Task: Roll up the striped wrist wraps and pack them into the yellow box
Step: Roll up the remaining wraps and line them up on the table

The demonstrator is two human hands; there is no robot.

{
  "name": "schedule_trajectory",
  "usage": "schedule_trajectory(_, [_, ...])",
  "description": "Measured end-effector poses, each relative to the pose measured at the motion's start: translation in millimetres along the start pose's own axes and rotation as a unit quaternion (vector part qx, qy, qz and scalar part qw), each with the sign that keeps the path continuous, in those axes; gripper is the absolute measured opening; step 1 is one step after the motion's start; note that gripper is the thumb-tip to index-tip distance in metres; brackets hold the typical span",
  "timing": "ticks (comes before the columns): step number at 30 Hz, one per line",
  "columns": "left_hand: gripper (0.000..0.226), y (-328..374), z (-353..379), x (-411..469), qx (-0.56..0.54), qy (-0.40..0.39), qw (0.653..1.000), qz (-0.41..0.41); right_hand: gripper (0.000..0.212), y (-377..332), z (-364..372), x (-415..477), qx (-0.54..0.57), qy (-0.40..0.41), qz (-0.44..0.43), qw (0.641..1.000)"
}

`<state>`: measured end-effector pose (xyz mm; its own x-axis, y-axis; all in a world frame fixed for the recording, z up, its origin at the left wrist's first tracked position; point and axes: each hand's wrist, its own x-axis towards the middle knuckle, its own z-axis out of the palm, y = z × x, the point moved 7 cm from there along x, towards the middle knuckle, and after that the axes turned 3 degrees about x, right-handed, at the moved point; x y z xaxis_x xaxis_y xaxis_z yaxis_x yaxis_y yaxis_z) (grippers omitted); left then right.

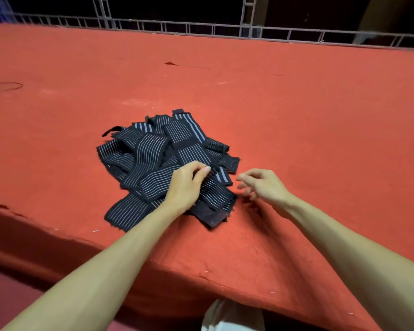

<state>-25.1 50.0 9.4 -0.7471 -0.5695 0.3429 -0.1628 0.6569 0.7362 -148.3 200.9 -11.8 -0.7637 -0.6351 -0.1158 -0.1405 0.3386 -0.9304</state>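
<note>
Black striped wrist wraps [153, 158] heaped — left hand [185, 185] pinches one, right hand [263, 185] beside.

Red-clothed table [273, 103], metal railing [201, 28] behind

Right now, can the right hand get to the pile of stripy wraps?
Probably yes. The right hand hovers empty just beside the pile of wraps, with only bare red table between them. The left hand pinches one wrap but leaves that side free.
</note>
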Motion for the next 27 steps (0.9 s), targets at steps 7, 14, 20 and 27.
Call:
schedule_trajectory(7, [0.012,59,28,-26,-0.111,-0.144,0.982,0.057,0.025,-20,16,-10,0.205,-0.079,0.109,0.969])
schedule_trajectory(14, [0.012,52,25,-39,-0.204,-0.049,0.975,-0.072,0.026,-14,-29,-31,0.123,-0.019,0.075,0.989])
schedule_trajectory(20, [0.037,40,79,-56,-0.515,-0.039,0.79,-0.33,0.028,-9,-76,-72,0.101,-0.067,0.065,0.99])
schedule_trajectory(27, [0.015,115,124,-86,-0.425,-0.103,0.85,-0.294,0.02,30,-153,-119,-0.033,0.008,0.101,0.994])
